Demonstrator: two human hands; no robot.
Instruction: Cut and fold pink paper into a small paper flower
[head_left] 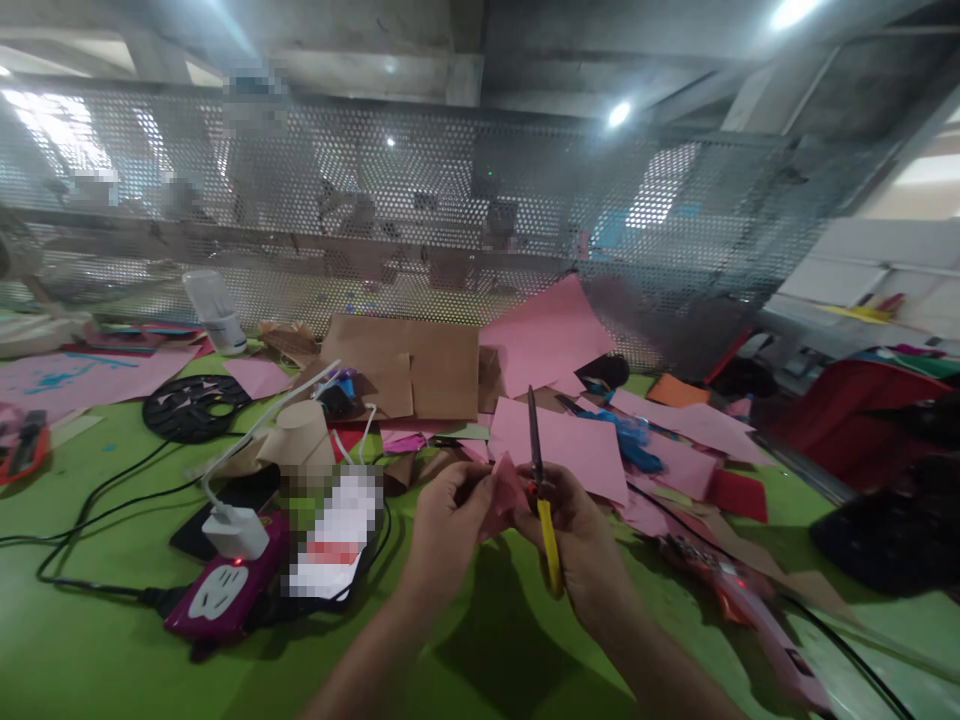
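Observation:
My left hand (448, 515) pinches a small folded piece of pink paper (504, 492) above the green table. Scissors (553, 550) with a yellow handle are held in my right hand (581, 530), their dark blades pointing up and away from me. The fingers of that hand come up to the right side of the pink piece; I cannot tell whether they also grip it. Just beyond my hands lies a larger pink paper sheet (559, 445).
A purple power strip (217, 600) with a white charger (236, 533) and a phone (337, 540) lie left. A glue gun (735, 590) with a glowing light rests right. Brown cardboard (442, 370), a bottle (216, 310) and a perforated metal screen (420, 220) stand behind.

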